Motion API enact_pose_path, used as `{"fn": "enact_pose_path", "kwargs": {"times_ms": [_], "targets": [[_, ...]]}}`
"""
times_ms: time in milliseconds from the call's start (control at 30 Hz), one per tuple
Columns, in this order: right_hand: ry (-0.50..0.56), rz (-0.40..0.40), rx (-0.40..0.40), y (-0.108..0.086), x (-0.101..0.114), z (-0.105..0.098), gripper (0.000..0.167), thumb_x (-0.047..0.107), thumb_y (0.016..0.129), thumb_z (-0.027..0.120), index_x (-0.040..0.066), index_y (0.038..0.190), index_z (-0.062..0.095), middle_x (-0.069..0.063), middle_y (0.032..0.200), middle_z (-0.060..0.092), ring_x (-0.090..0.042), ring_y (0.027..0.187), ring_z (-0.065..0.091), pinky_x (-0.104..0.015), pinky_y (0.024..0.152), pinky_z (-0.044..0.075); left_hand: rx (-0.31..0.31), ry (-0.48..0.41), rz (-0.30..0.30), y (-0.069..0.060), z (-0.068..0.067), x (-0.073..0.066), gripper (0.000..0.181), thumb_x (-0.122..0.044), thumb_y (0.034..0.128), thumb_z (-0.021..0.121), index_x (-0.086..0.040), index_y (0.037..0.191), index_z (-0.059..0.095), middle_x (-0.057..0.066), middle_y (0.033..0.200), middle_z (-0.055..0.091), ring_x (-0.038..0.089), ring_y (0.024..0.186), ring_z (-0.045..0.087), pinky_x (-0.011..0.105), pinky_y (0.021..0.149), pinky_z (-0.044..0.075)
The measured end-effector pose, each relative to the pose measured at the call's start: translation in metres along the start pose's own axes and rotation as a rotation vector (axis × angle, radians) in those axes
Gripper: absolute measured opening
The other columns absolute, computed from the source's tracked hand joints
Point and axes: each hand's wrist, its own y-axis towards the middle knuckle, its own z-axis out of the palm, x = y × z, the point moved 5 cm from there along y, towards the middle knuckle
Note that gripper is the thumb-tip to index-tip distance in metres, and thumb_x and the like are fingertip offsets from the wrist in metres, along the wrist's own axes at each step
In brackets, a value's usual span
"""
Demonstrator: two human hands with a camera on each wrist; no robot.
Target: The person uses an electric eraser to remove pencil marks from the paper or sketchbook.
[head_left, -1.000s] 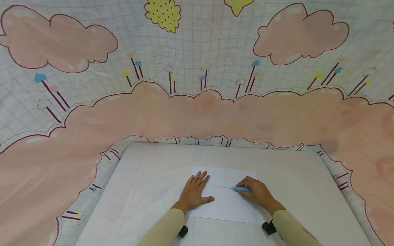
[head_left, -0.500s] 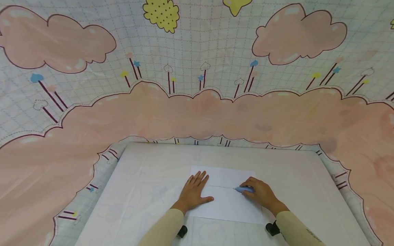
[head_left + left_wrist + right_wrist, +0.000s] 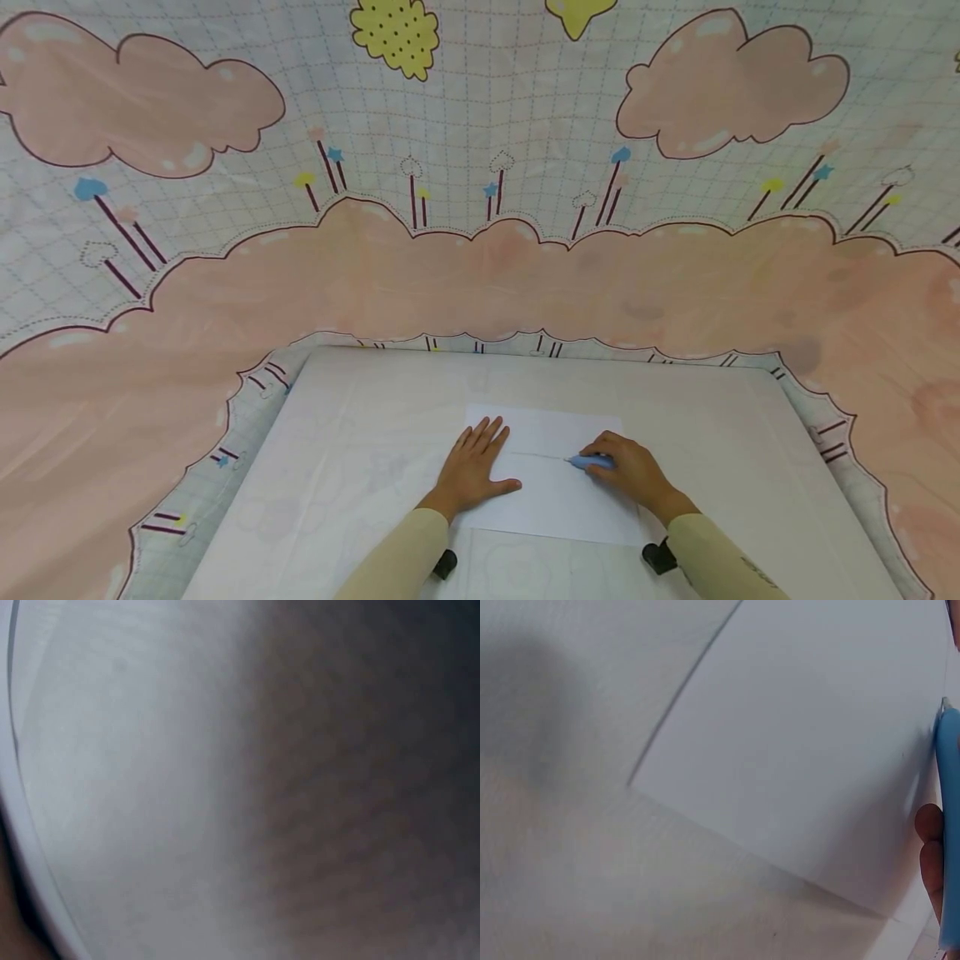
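Observation:
A white sheet of paper (image 3: 555, 508) lies on the table, with a thin, faint line (image 3: 536, 455) running across its upper half. My left hand (image 3: 471, 471) rests on the sheet's left side, fingers spread and thumb pointing right. On the right, my right hand (image 3: 630, 473) grips a light-blue, pen-shaped tool (image 3: 591, 461) with a small metal tip. That tip is at the right end of the line. In the right wrist view, fingertips (image 3: 931, 855) curl against the blue tool (image 3: 950, 825) above the paper (image 3: 795, 750). The left wrist view is blurred and shows no fingers clearly.
A white covered table (image 3: 360, 392) surrounds the paper. Nearer the body, a clear flat sheet or mat (image 3: 555, 571) lies below the paper's front edge. Behind the table hangs a pink and white patterned cloth (image 3: 480, 279).
My right hand with the blue tool has shifted slightly right along the line, then a little back left. My left hand stays flat on the paper.

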Motion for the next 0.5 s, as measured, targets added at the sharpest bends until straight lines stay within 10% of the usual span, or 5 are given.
{"fn": "enact_pose_path", "kwargs": {"times_ms": [500], "targets": [[-0.021, 0.023, 0.024, -0.0024, -0.0032, -0.0023, 0.018, 0.020, 0.081, 0.080, 0.021, 0.099, 0.076, 0.016, 0.093, 0.063, -0.003, 0.083, 0.060, -0.027, 0.077, 0.055, 0.025, -0.014, -0.022, -0.0021, -0.0011, -0.0028, 0.095, -0.076, 0.0867, 0.045, -0.018, 0.158, 0.023, 0.000, 0.166, 0.014, 0.022, 0.153, 0.010, 0.046, 0.123, 0.013]]}}
